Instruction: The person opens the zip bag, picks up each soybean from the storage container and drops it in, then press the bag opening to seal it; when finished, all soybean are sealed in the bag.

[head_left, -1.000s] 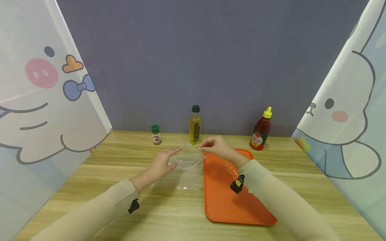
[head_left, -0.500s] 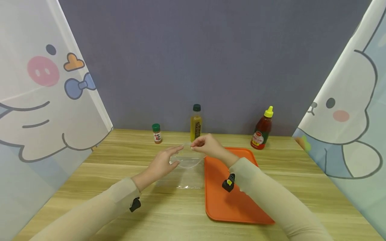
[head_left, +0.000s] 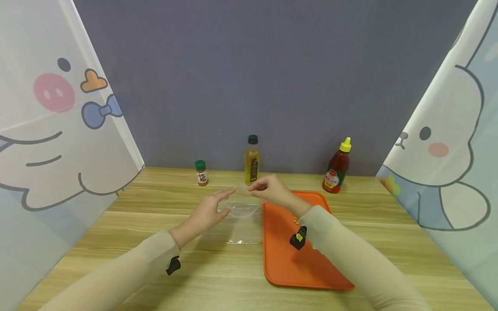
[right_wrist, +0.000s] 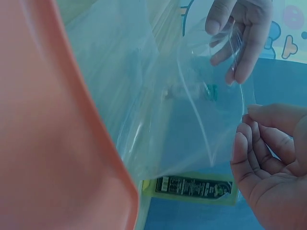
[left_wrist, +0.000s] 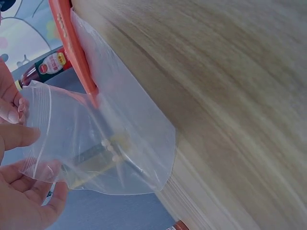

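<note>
A clear zip bag [head_left: 243,211] lies with its lower part on the table and its mouth spread wide. Its edge is held by my left hand [head_left: 208,211], thumb and fingers on either side of the mouth. Several small pale beans [left_wrist: 111,149] show through the plastic in the left wrist view. My right hand [head_left: 270,190] is at the bag's right rim, thumb and forefinger pinched together on a small bean that the fingertips mostly hide. More beans [head_left: 295,220] lie on the orange tray [head_left: 295,263], partly covered by the right forearm.
Behind the bag stands an oil bottle [head_left: 252,164] with a dark cap. A green-capped spice jar [head_left: 201,173] is to its left, and a red sauce bottle [head_left: 336,168] with a yellow tip stands behind the tray. A grey partition [head_left: 249,77] closes off the back.
My right hand has moved left from the tray side to the bag's mouth, and its forearm now covers more of the loose beans. The left hand keeps its place on the bag.
</note>
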The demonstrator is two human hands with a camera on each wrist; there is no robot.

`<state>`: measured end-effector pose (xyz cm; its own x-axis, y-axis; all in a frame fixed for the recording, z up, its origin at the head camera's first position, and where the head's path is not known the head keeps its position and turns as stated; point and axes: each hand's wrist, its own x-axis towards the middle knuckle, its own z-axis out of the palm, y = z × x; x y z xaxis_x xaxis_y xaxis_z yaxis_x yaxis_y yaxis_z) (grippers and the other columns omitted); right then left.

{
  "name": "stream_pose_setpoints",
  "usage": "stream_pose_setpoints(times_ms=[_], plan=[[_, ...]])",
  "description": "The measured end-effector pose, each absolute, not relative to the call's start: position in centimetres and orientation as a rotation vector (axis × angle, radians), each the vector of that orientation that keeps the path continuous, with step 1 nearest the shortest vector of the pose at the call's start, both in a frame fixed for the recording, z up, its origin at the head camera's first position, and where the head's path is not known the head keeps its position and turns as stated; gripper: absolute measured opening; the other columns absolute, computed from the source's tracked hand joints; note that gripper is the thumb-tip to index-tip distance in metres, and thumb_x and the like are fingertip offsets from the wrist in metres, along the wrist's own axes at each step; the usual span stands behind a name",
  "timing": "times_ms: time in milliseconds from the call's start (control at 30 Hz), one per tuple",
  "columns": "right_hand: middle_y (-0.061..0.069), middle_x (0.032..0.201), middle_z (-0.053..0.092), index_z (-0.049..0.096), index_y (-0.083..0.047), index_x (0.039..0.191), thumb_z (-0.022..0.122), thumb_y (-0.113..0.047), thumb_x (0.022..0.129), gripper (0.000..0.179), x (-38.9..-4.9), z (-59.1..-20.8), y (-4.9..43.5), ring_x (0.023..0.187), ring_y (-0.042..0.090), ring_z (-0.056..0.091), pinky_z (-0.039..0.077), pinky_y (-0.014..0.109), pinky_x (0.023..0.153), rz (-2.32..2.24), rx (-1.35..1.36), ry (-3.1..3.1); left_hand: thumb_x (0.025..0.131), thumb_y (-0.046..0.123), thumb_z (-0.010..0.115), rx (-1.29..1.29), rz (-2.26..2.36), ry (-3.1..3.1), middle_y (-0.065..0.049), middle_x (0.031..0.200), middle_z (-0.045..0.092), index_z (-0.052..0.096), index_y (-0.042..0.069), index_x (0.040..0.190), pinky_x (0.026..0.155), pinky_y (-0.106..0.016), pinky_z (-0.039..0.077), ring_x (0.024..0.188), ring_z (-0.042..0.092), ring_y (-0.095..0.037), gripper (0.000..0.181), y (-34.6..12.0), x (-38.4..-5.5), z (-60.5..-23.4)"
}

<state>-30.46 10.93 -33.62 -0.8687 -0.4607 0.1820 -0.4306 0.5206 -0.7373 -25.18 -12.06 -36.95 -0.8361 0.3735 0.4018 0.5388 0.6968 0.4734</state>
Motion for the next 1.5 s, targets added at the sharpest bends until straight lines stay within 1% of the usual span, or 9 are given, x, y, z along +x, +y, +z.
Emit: stream_pose_setpoints(times_ms=[100, 267, 467, 667, 767, 1100, 1200, 1367, 1500], plan=[[0.005, 0.093, 0.075, 0.077, -0.01, 0.098, 0.072, -0.014, 0.087, 0.013, -30.4, -33.5, 11.6, 0.076, 0.01, 0.065, 0.055, 0.023, 0.066, -1.319, -0.773, 2.714, 0.083, 0.004, 0.073, -0.719, -0.845, -2.63, -0.017, 0.137, 0.056, 0.052, 0.005, 0.138, 0.095, -0.047, 0.054, 0.113, 0.062, -0.035, 0.06, -12.1, -25.1, -36.9], [0.009, 0.094, 0.074, 0.075, -0.005, 0.101, 0.071, -0.013, 0.087, 0.016, -30.4, -33.6, 12.8, 0.081, 0.021, 0.068, 0.057, 0.026, 0.068, -1.388, -0.685, 2.67, 0.083, 0.003, 0.073, -0.711, -0.798, -2.64, -0.016, 0.139, 0.055, 0.051, 0.007, 0.14, 0.101, -0.047, 0.05, 0.121, 0.057, -0.035, 0.061, -12.2, -25.1, -36.7], [0.004, 0.099, 0.073, 0.075, -0.01, 0.103, 0.07, -0.017, 0.089, 0.017, -30.4, -34.2, 15.0, 0.086, 0.014, 0.066, 0.057, 0.036, 0.078, -1.37, -0.571, 2.674, 0.083, 0.001, 0.072, -0.711, -0.735, -2.621, -0.018, 0.138, 0.055, 0.052, 0.006, 0.139, 0.105, -0.046, 0.047, 0.125, 0.054, -0.035, 0.06, -12.3, -25.1, -36.8], [0.009, 0.106, 0.072, 0.074, -0.009, 0.105, 0.068, -0.019, 0.09, 0.019, -30.2, -34.7, 17.4, 0.097, 0.019, 0.066, 0.055, 0.046, 0.09, -1.353, -0.554, 2.666, 0.083, 0.001, 0.072, -0.691, -0.739, -2.612, -0.018, 0.138, 0.055, 0.052, 0.006, 0.139, 0.104, -0.047, 0.047, 0.125, 0.054, -0.036, 0.059, -12.3, -25.0, -36.7], [0.011, 0.106, 0.072, 0.073, -0.008, 0.105, 0.068, -0.019, 0.091, 0.018, -30.2, -34.9, 18.6, 0.098, 0.021, 0.066, 0.054, 0.049, 0.091, -1.349, -0.525, 2.668, 0.083, 0.002, 0.072, -0.683, -0.733, -2.611, -0.017, 0.138, 0.056, 0.052, 0.006, 0.139, 0.104, -0.047, 0.047, 0.125, 0.055, -0.036, 0.059, -12.3, -24.9, -36.6], [0.016, 0.099, 0.072, 0.069, 0.007, 0.104, 0.067, -0.01, 0.09, 0.022, -29.7, -35.8, 21.8, 0.086, 0.014, 0.065, 0.057, 0.035, 0.079, -1.317, -0.569, 2.679, 0.082, 0.003, 0.073, -0.712, -0.734, -2.591, -0.015, 0.138, 0.056, 0.052, 0.009, 0.139, 0.106, -0.048, 0.046, 0.126, 0.054, -0.035, 0.06, -12.6, -24.9, -36.7], [0.017, 0.099, 0.073, 0.067, 0.01, 0.105, 0.067, -0.008, 0.09, 0.024, -29.7, -36.2, 22.6, 0.084, 0.011, 0.065, 0.058, 0.037, 0.08, -1.316, -0.564, 2.651, 0.081, 0.003, 0.074, -0.714, -0.747, -2.589, -0.015, 0.139, 0.055, 0.053, 0.008, 0.138, 0.106, -0.048, 0.046, 0.127, 0.053, -0.035, 0.06, -12.7, -24.9, -36.7], [0.02, 0.101, 0.072, 0.067, 0.011, 0.106, 0.066, -0.005, 0.089, 0.023, -29.4, -37.0, 23.7, 0.084, 0.013, 0.067, 0.059, 0.034, 0.077, -1.283, -0.555, 2.635, 0.081, 0.004, 0.075, -0.713, -0.771, -2.592, -0.016, 0.138, 0.056, 0.054, 0.007, 0.137, 0.105, -0.048, 0.046, 0.126, 0.054, -0.035, 0.06, -12.9, -24.8, -36.6], [0.023, 0.102, 0.071, 0.067, 0.012, 0.105, 0.067, -0.004, 0.088, 0.023, -29.1, -37.3, 24.6, 0.084, 0.014, 0.068, 0.057, 0.025, 0.074, -1.257, -0.596, 2.632, 0.082, 0.005, 0.074, -0.712, -0.779, -2.599, -0.016, 0.138, 0.055, 0.054, 0.007, 0.137, 0.105, -0.048, 0.046, 0.126, 0.054, -0.035, 0.059, -13.0, -24.8, -36.7]])
